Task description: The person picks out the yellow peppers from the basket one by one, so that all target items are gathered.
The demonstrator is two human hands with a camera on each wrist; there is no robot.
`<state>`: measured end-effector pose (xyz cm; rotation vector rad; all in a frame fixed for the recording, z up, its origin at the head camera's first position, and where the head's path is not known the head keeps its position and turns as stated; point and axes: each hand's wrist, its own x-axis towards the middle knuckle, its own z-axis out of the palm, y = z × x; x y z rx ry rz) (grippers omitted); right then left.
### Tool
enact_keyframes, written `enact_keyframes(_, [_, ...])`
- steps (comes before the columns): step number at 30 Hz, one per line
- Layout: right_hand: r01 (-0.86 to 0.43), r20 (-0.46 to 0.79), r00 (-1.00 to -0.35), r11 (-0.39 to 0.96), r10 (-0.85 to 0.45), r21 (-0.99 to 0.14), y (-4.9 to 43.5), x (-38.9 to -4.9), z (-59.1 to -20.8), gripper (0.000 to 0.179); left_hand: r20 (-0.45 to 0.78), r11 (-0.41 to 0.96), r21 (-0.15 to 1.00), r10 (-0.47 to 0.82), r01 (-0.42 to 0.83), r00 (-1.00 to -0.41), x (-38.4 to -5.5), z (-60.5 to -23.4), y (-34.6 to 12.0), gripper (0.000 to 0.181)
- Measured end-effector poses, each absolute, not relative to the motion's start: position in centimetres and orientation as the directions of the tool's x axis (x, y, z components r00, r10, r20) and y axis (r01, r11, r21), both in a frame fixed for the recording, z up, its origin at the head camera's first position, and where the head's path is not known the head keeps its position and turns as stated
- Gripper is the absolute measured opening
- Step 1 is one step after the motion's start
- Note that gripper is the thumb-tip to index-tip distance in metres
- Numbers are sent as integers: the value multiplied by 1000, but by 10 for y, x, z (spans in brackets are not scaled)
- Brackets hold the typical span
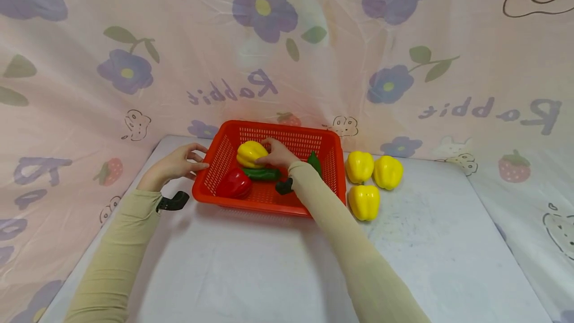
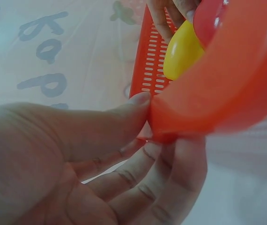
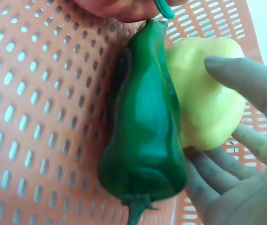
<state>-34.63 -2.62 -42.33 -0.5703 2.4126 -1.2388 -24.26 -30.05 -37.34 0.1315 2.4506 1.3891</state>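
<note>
A red plastic basket (image 1: pixel 255 207) with slotted walls stands on the table, and my left hand (image 1: pixel 176 166) grips its left rim. In the left wrist view the thumb (image 2: pixel 119 119) lies on top of that rim, fingers below. Inside the basket, my right hand (image 1: pixel 279 154) holds a yellow bell pepper (image 1: pixel 250 154) near the back left. The right wrist view shows the thumb (image 3: pixel 236 75) on its side and fingers underneath. Beside it lies a long green pepper (image 3: pixel 145 126). A red bell pepper (image 1: pixel 234 183) rests in the front left corner.
Another green pepper (image 1: pixel 315 163) at the basket's right side is partly hidden by my right sleeve (image 1: pixel 332 213). Right of the basket, three yellow bell peppers (image 1: pixel 364 202) sit close together on the white table (image 1: pixel 426 243). A flower-printed curtain (image 1: pixel 314 79) hangs behind.
</note>
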Motion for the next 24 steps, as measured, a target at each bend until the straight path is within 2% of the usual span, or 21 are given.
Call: enact_keyframes(24, [-195, -147, -847, 557, -510, -807, -13, -349, -409, 66, -225, 531, 844, 236, -68, -945, -242, -372, -300, 50])
